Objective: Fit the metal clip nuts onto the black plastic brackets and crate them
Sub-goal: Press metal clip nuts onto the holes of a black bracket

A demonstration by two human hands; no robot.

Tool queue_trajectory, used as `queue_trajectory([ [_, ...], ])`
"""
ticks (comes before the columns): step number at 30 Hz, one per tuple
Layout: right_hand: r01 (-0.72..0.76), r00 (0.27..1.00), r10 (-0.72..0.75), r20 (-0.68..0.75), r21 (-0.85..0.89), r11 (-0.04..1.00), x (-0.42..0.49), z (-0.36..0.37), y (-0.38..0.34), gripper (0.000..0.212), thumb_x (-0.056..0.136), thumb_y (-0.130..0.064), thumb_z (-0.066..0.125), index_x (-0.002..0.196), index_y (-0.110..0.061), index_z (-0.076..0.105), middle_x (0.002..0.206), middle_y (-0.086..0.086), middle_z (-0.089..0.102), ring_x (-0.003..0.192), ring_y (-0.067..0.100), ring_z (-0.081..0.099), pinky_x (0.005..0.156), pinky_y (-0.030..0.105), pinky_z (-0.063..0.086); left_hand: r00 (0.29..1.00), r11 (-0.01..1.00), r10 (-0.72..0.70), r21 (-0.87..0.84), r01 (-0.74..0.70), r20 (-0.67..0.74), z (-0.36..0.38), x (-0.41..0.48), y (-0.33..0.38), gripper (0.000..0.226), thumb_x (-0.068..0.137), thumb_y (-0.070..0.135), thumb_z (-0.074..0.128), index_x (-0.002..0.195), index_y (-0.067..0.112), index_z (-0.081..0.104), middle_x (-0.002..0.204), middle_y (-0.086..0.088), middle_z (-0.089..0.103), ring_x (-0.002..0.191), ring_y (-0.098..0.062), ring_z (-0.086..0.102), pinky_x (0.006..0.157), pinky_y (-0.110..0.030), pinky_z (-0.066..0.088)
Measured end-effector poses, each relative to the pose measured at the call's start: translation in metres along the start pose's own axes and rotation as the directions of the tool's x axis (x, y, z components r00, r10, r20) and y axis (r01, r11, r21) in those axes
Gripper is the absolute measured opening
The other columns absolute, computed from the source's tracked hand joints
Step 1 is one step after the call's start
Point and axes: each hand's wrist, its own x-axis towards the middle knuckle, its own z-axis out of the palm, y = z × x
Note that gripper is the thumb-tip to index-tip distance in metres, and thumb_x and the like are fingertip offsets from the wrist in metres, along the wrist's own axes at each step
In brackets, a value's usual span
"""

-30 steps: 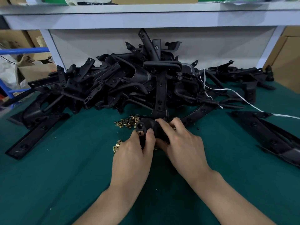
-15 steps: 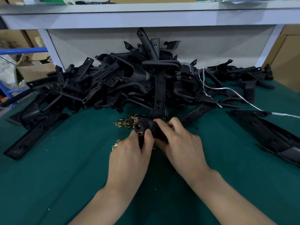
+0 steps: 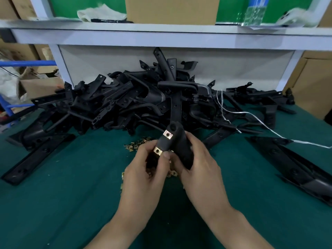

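While both hands hold one black plastic bracket [image 3: 179,146] raised just above the green table [image 3: 62,203], two brass-coloured clip nuts sit on its edge. The right hand [image 3: 199,164] wraps its curled fingers round the bracket's body, apparently to steady it and tilt the clipped edge toward the person's eyes. The left hand [image 3: 143,169] pinches the near end, with its thumb tip against the lower clip nut [image 3: 157,150], probably seating it or checking that it sits square. The upper clip nut [image 3: 168,134] lies a little further along the same edge, with no finger on it.

Loose clip nuts [image 3: 136,143] lie scattered on the table just beyond and beneath the hands, within easy reach for the next fitting. Behind them, a tangled heap of brackets [image 3: 125,105] waits against the bench's back panel, and a white strap [image 3: 269,126] trails from it to the right. No crate is in view, so this bracket looks close to done but has yet to be packed.
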Motion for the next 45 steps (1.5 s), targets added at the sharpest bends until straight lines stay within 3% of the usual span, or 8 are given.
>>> queue_trajectory([
  [4, -0.059, 0.984, 0.005, 0.18, 0.297, 0.953, -0.019, -0.011, 0.003, 0.063, 0.091, -0.07, 0.054, 0.146, -0.058, 0.026, 0.122, -0.031, 0.061, 0.104, -0.002, 0.065, 0.077, 0.022, 0.054, 0.999, 0.996, 0.02, -0.083, -0.023, -0.04, -0.011, 0.009, 0.005, 0.019, 0.093, 0.048, 0.058, 0.111, 0.056, 0.06, 0.075, 0.02, 0.069, 0.054, 0.006, 0.054, 0.051, -0.008, 0.043],
  [9, -0.162, 0.982, 0.066, 0.178, 0.603, 0.781, -0.008, -0.033, 0.019, 0.062, 0.085, -0.052, 0.074, 0.139, -0.057, 0.044, 0.125, -0.02, 0.061, 0.11, 0.006, 0.065, 0.082, 0.015, 0.053, 0.96, 0.968, 0.175, 0.138, -0.208, 0.219, -0.015, 0.01, -0.001, 0.028, 0.103, 0.04, 0.053, 0.131, 0.037, 0.058, 0.111, 0.019, 0.063, 0.104, -0.006, 0.063, 0.08, -0.011, 0.047],
  [12, -0.113, 0.99, 0.04, 0.134, 0.599, 0.792, -0.003, -0.036, 0.019, 0.037, 0.085, -0.042, 0.075, 0.12, -0.047, 0.065, 0.11, -0.011, 0.071, 0.097, 0.008, 0.068, 0.08, 0.015, 0.052, 0.949, 0.954, 0.199, 0.173, -0.245, 0.246, -0.013, 0.009, -0.005, 0.033, 0.102, 0.046, 0.049, 0.135, 0.039, 0.053, 0.116, 0.019, 0.057, 0.106, -0.008, 0.061, 0.081, -0.011, 0.048],
  [17, -0.095, 0.993, 0.029, 0.113, 0.632, 0.769, -0.007, -0.038, 0.019, 0.029, 0.088, -0.037, 0.074, 0.116, -0.037, 0.066, 0.11, -0.005, 0.07, 0.095, 0.015, 0.066, 0.084, 0.022, 0.053, 0.977, 0.965, 0.15, 0.194, -0.178, 0.149, -0.01, 0.005, -0.007, 0.033, 0.091, 0.065, 0.052, 0.123, 0.059, 0.047, 0.114, 0.028, 0.062, 0.093, -0.005, 0.064, 0.072, -0.012, 0.049],
  [20, -0.089, 0.992, 0.009, 0.127, 0.639, 0.764, -0.009, -0.04, 0.019, 0.03, 0.09, -0.029, 0.073, 0.118, -0.038, 0.062, 0.109, -0.004, 0.068, 0.093, 0.014, 0.064, 0.082, 0.019, 0.05, 0.972, 0.955, 0.199, 0.198, -0.222, 0.128, -0.008, 0.005, -0.006, 0.028, 0.092, 0.055, 0.058, 0.119, 0.049, 0.051, 0.112, 0.022, 0.063, 0.095, -0.008, 0.065, 0.072, -0.02, 0.051],
  [26, 0.003, 0.997, -0.049, 0.053, 0.649, 0.761, -0.014, -0.04, 0.009, 0.034, 0.09, -0.027, 0.073, 0.119, -0.039, 0.06, 0.107, -0.012, 0.069, 0.1, 0.008, 0.067, 0.081, 0.012, 0.049, 0.914, 0.867, 0.378, 0.292, -0.405, 0.147, -0.007, 0.004, 0.003, 0.03, 0.099, 0.041, 0.053, 0.126, 0.028, 0.051, 0.112, 0.021, 0.049, 0.101, 0.001, 0.056, 0.075, -0.016, 0.045],
  [34, -0.017, 0.997, -0.037, 0.068, 0.662, 0.749, -0.019, -0.036, 0.003, 0.026, 0.088, -0.038, 0.073, 0.111, -0.043, 0.061, 0.102, -0.014, 0.07, 0.091, 0.004, 0.067, 0.077, 0.011, 0.048, 0.908, 0.861, 0.369, 0.294, -0.415, 0.199, -0.011, 0.006, 0.001, 0.029, 0.102, 0.042, 0.046, 0.124, 0.024, 0.051, 0.108, 0.014, 0.047, 0.093, -0.008, 0.056, 0.072, -0.026, 0.046],
  [45, -0.031, 0.997, -0.024, 0.076, 0.65, 0.759, -0.022, -0.036, 0.0, 0.021, 0.088, -0.03, 0.072, 0.105, -0.039, 0.062, 0.092, -0.015, 0.067, 0.079, 0.002, 0.061, 0.069, 0.01, 0.046, 0.887, 0.826, 0.398, 0.328, -0.457, 0.233, -0.011, 0.006, -0.001, 0.023, 0.103, 0.038, 0.044, 0.12, 0.024, 0.05, 0.108, 0.016, 0.049, 0.096, -0.015, 0.054, 0.074, -0.033, 0.046],
])
